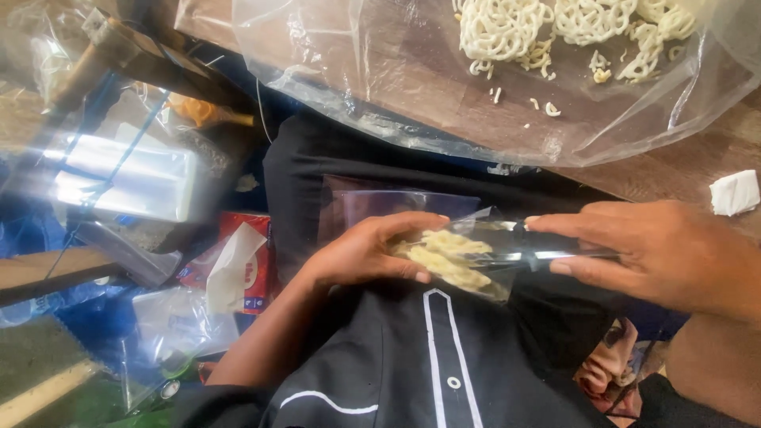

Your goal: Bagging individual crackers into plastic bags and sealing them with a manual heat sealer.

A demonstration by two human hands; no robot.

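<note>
At the time of observation the left hand point(371, 252) was closed around one end of a small clear plastic bag point(476, 257), its fingers curled over the bag's side and its thumb underneath. The bag held a portion of pale yellow cracker pieces point(445, 257), bunched against the left palm. The right hand point(646, 250) was clamped on the opposite end of the same bag, thumb and forefinger pinching the film flat along its open edge. The bag was held in the air between the two hands, above the person's lap, which was covered by a black garment with white piping point(432, 349).

Above the hands, a large clear plastic sheet point(380, 79) lay over a brown wooden surface point(682, 166). On it, at the upper edge of the view, rested a heap of white curly crackers point(555, 28), with a few loose crumbs just beside it. A small white scrap point(735, 192) lay on the wood at the far right. To the left, well apart from the hands, were a red packet point(258, 273) and further crumpled clear bags point(170, 321).
</note>
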